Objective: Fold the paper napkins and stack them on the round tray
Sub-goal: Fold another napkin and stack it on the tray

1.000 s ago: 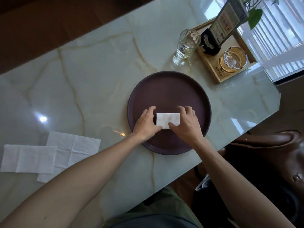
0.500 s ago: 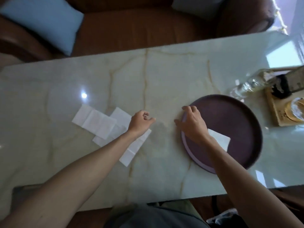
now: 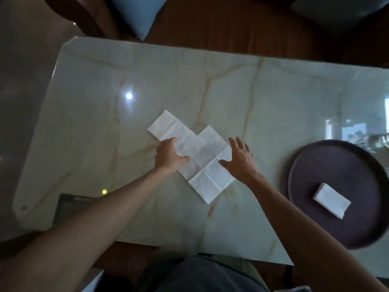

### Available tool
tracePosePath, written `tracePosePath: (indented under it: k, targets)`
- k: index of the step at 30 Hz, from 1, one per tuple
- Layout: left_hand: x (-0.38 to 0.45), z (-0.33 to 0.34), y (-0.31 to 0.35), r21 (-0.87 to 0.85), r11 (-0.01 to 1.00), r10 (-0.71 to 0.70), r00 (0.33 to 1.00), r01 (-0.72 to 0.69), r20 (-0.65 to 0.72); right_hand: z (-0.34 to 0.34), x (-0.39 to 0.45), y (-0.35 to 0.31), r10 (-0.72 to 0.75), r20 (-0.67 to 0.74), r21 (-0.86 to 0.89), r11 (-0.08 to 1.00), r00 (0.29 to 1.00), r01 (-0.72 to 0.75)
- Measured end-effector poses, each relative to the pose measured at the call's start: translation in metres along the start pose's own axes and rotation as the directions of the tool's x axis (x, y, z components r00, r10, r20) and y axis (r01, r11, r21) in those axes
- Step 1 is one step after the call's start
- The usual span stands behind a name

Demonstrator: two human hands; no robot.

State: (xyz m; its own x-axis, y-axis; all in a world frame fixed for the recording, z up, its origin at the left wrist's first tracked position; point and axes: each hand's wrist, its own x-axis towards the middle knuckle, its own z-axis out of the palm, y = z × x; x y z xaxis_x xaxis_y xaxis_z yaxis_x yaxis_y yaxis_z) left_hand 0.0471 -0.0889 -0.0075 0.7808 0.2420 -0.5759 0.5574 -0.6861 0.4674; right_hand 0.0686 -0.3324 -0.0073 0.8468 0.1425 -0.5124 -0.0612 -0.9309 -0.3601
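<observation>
Two white paper napkins lie overlapping at the middle of the marble table. The upper napkin [image 3: 176, 133] is a half-folded strip; the lower napkin [image 3: 210, 167] is spread out flat with creases. My left hand [image 3: 169, 155] rests on the near edge of the strip, thumb on the paper, fingers apart. My right hand [image 3: 240, 159] lies flat and open, its thumb touching the right edge of the flat napkin. A folded napkin [image 3: 331, 200] sits on the dark round tray [image 3: 311, 165] at the right.
The marble table [image 3: 273, 106] ends close to my body at the near edge. A glass [image 3: 376, 141] shows blurred behind the tray. A brown sofa with a blue cushion [image 3: 136, 13] runs along the far side. A dark flat object [image 3: 71, 205] lies at the near left.
Both hands left the folded napkin on the tray and moved left to the loose napkins. The view swung left, so the tray now sits at the right edge.
</observation>
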Motion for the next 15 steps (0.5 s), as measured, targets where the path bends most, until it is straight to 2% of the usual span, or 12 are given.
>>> tracePosePath:
  k: [3, 6, 10, 13, 15]
  targets:
    - [-0.002, -0.001, -0.025, 0.069, 0.998, 0.009, 1.0, -0.009, -0.001, 0.015, 0.007, -0.013, 0.046, 0.012, -0.036, 0.998, 0.999, -0.045]
    - [-0.014, 0.008, -0.044, 0.107, 0.994, 0.028, 0.999, -0.025, -0.031, 0.029, 0.009, -0.023, 0.097, -0.04, -0.073, 0.992, 0.994, -0.1]
    - [-0.032, 0.028, -0.053, 0.101, 0.991, 0.099, 0.991, -0.09, -0.089, 0.042, 0.011, -0.035, 0.202, -0.084, -0.022, 0.979, 0.976, -0.205]
    - [-0.041, 0.041, -0.054, 0.034, 0.998, 0.044, 0.999, -0.044, -0.009, 0.049, 0.01, -0.035, 0.287, -0.066, 0.057, 0.957, 0.956, -0.284]
    - [-0.042, 0.046, -0.056, 0.023, 0.999, 0.022, 0.999, -0.023, 0.041, 0.051, 0.007, -0.033, 0.304, -0.048, 0.029, 0.953, 0.952, -0.303]
